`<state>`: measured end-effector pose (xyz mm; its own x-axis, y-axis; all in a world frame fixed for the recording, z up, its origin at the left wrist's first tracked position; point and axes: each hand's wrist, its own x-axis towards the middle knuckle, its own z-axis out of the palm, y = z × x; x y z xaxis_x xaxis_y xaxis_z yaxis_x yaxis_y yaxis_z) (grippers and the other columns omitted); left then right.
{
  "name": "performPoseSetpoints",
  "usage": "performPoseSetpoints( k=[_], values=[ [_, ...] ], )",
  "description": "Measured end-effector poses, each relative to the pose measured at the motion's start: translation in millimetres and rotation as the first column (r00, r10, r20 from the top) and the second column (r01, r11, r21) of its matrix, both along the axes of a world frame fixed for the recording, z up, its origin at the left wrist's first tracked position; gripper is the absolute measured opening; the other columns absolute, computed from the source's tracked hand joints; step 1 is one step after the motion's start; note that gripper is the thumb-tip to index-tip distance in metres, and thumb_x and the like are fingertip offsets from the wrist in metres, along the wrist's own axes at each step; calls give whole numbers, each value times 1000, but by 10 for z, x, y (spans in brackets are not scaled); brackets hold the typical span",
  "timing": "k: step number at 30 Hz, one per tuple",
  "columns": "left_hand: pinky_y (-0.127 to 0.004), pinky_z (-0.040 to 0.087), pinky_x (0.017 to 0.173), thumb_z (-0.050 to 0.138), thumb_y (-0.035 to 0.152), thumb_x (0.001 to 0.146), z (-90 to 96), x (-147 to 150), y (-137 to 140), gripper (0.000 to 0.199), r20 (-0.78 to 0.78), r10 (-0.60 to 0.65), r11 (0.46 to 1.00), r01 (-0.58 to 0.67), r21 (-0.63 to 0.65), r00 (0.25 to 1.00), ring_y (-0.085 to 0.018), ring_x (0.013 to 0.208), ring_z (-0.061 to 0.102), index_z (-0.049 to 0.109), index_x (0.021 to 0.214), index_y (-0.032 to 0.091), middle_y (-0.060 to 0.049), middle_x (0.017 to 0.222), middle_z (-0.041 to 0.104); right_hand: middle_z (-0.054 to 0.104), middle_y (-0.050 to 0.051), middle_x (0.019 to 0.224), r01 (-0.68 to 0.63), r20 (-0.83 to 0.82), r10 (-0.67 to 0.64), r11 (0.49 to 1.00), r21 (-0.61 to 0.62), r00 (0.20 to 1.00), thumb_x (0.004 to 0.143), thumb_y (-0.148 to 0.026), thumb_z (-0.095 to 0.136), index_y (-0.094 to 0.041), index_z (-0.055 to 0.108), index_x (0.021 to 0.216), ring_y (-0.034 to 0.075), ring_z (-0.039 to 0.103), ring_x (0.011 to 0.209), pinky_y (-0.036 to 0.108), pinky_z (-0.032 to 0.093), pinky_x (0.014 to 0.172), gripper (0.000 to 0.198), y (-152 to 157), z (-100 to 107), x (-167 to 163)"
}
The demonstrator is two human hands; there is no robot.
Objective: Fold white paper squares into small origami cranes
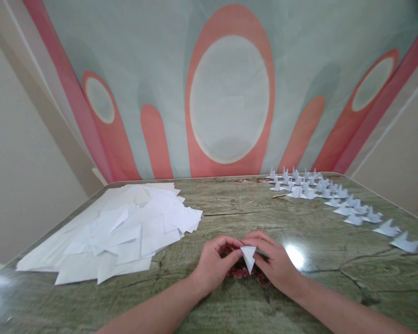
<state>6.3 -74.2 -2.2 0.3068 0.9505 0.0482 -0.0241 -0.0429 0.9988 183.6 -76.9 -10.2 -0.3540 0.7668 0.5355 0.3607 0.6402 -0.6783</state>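
Note:
Between my two hands, low in the middle of the head view, is a small folded piece of white paper [248, 258], its narrow point facing me. My left hand [216, 260] pinches its left side between thumb and fingers. From the right, my right hand [271, 256] grips the paper's upper right edge, with some of its fingertips hidden behind the folds. Both hands are just over the wood-patterned tabletop [226, 222].
To the left lies a broad, overlapping pile of white paper sheets [125, 236]. Several folded white paper cranes [351, 204] stand in rows along the right and far right edge. A backdrop [230, 102] with red and grey shapes rises behind the table.

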Motion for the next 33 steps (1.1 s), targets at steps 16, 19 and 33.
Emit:
performPoseSetpoints(
  k=[16,19,33],
  values=[
    [-26,47,68,66,33,72,-3,-16,7,24,-8,-16,999,16,-40,1000,-16,72,60,63,84,12,-6,78,66,71,4,89,110,58,-101,975,-194,993,81,-18,48,-23,66,98,18,67,78,30,52,71,25,-12,-57,18],
    [-26,47,69,67,34,71,-9,-10,16,26,20,-6,999,7,-51,1000,-15,72,59,63,85,12,-6,78,66,71,3,87,87,50,-77,967,-239,996,81,-17,47,-22,66,98,18,66,76,29,52,69,26,-4,-62,16],
    [-24,45,66,67,32,71,0,-4,26,27,11,-4,999,5,-50,1000,-13,70,57,59,89,13,-4,78,63,67,0,70,23,-50,-43,934,-357,998,81,-18,44,-19,61,96,14,63,62,24,50,59,23,-18,-25,-18]
  ],
)
